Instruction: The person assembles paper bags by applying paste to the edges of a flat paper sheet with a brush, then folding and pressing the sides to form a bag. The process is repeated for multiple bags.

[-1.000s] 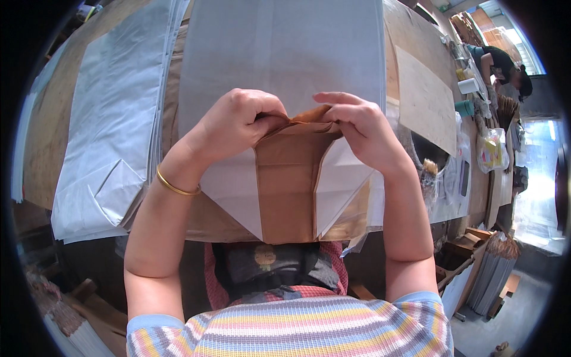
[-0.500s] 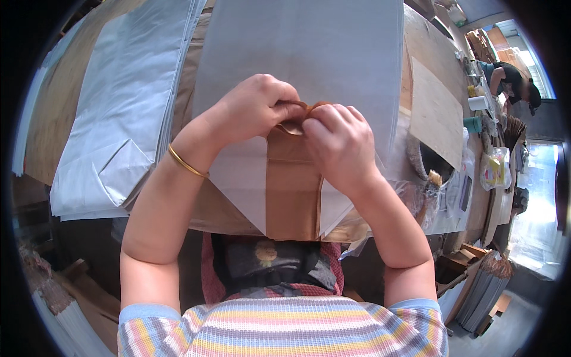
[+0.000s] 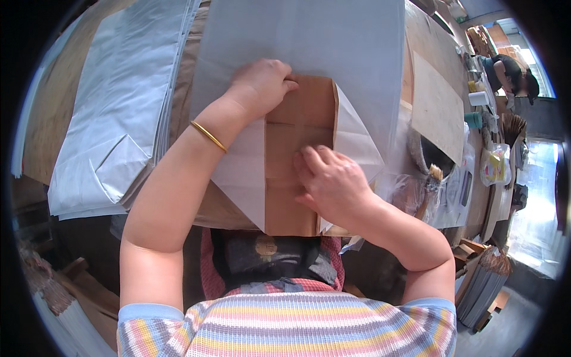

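The two hands are apart on a white-and-brown folded paper piece (image 3: 282, 160), which lies at the table's near edge, directly in front of the person. The left hand (image 3: 262, 86) is at the far left corner of its brown panel (image 3: 309, 107), fingers curled under and thumb pointing right along the paper; whether thumb and fingers pinch the edge cannot be told. A gold bangle (image 3: 208, 137) circles the left wrist. The right hand (image 3: 333, 181) is nearer the body, palm down on the brown panel, fingers loosely bent together and the thumb spread away from them, with nothing visibly clamped between. White triangular flaps (image 3: 355, 134) slope out on both sides of the panel. Beneath lies a large white sheet (image 3: 303, 35); to the left is a stack of white paper bags (image 3: 122, 101).
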